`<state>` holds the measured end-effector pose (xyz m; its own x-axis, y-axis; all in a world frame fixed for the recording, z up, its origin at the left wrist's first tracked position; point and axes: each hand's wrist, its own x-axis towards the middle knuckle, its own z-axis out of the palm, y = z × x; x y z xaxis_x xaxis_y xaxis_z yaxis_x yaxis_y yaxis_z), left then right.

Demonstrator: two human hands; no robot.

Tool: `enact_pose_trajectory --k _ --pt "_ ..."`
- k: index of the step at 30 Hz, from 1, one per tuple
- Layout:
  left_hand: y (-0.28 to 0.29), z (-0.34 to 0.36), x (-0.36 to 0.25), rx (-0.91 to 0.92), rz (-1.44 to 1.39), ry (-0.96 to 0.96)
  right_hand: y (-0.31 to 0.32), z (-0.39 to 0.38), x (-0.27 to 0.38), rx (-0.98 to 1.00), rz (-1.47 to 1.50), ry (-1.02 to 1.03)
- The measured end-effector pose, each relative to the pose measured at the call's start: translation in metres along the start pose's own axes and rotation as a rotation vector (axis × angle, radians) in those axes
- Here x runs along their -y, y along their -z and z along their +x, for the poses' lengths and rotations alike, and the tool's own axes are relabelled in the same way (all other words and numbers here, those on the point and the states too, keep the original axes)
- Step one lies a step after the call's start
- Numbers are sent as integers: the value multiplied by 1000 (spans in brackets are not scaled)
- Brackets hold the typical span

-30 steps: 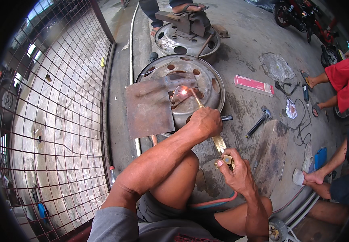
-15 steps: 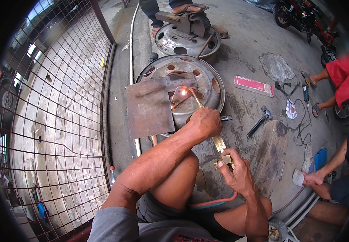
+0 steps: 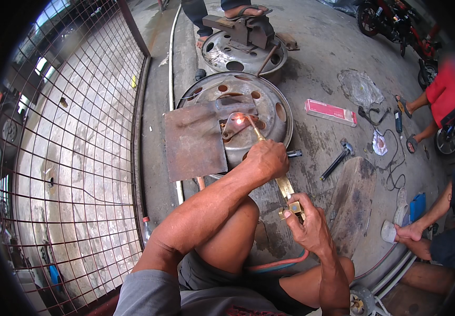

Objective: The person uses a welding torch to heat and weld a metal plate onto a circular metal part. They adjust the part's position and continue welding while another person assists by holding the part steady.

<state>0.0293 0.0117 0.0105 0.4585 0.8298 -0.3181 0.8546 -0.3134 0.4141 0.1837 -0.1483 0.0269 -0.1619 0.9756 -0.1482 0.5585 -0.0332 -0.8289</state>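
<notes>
My left hand (image 3: 267, 160) grips the shaft of a brass cutting torch (image 3: 260, 134), its bent tip at a bright glowing spot on a small flat steel bracket (image 3: 232, 131). The bracket lies on a steel wheel rim (image 3: 277, 129), beside a large rusty steel plate (image 3: 190, 147) that overlaps the rim. Closer to me, my right hand (image 3: 306, 226) is closed on the torch's brass valve end (image 3: 295, 209), thumb on the fittings. Red and blue hoses (image 3: 290, 262) pass below that hand.
Behind, another person's sandalled foot (image 3: 246, 11) is on a vise (image 3: 248, 32) atop a second rim. At right are two seated people's legs, a motorcycle (image 3: 369, 18), a hammer (image 3: 335, 160), a pink box (image 3: 328, 111) and cords. Left stands a mesh fence (image 3: 96, 158).
My hands and torch stay in place, with the glow at the tip flickering. The person in red at the right has shifted their upper body and legs slightly.
</notes>
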Motion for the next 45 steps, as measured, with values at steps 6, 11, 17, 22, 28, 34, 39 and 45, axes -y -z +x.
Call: enact_pose_trajectory --k 6,11,17,22,28,34,39,45 --pt "1 0 0 -1 -4 0 0 0 0 1 -6 0" --pt "-1 1 1 -10 4 0 1 0 0 2 -2 -7" --pt "0 0 1 -10 -13 12 2 0 4 6 7 -19" --pt "-5 -1 5 -83 -42 -29 2 0 4 11 13 -18" --pt "-10 2 6 -115 -44 -43 2 -1 2 10 -5 -17" --pt "-12 2 7 -119 -57 -62 2 -1 9 -8 0 -52" --pt "-10 2 5 -113 -60 -59 1 -1 6 -30 -10 -44" --pt "-8 1 6 -103 -38 -77 5 -1 10 18 -36 -93"
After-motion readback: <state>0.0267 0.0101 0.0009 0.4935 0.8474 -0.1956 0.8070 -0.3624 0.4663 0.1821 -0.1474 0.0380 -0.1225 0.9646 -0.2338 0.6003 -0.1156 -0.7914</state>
